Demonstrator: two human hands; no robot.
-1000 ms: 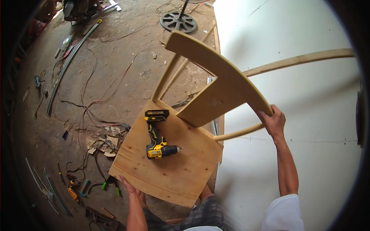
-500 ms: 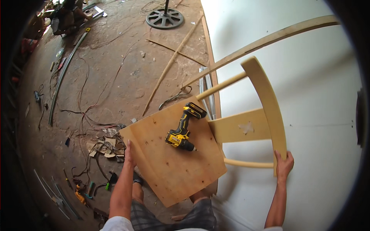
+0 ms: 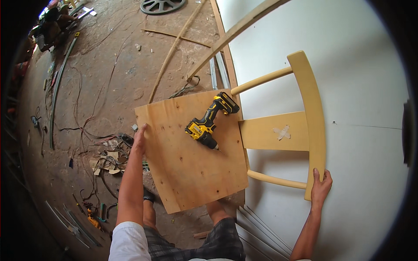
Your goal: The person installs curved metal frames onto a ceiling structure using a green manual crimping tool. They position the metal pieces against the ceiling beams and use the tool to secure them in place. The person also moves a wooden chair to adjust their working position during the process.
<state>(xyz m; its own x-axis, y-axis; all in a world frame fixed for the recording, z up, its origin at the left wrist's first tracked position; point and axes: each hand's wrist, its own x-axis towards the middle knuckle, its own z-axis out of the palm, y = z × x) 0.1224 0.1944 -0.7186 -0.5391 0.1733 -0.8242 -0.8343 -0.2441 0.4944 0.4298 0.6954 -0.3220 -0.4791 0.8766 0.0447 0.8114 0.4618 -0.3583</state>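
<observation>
A wooden chair lies across my view, its bare plywood seat (image 3: 191, 178) facing up and its pale yellow backrest (image 3: 316, 108) reaching right over a white surface. My left hand (image 3: 139, 138) grips the seat's left edge, fingers partly hidden beneath it. Around the lower end of the curved top rail, my right hand (image 3: 321, 185) is closed with the thumb on top. On the seat rests a yellow and black cordless drill (image 3: 204, 126), chuck toward me, touched by neither hand. Crossed tape (image 3: 282, 132) sticks to the middle back slat.
A long wooden strip (image 3: 235, 37) juts over the white panel (image 3: 357, 82). Cables (image 3: 89, 119), cardboard scraps (image 3: 114, 157) and tools litter the floor at left. A black round metal base (image 3: 162, 5) stands at the far edge. Someone (image 3: 50, 32) crouches far left.
The chair has turned slightly counterclockwise in my view, with the drill riding on its seat. Both hands keep their hold. The floor and background have shifted left and up.
</observation>
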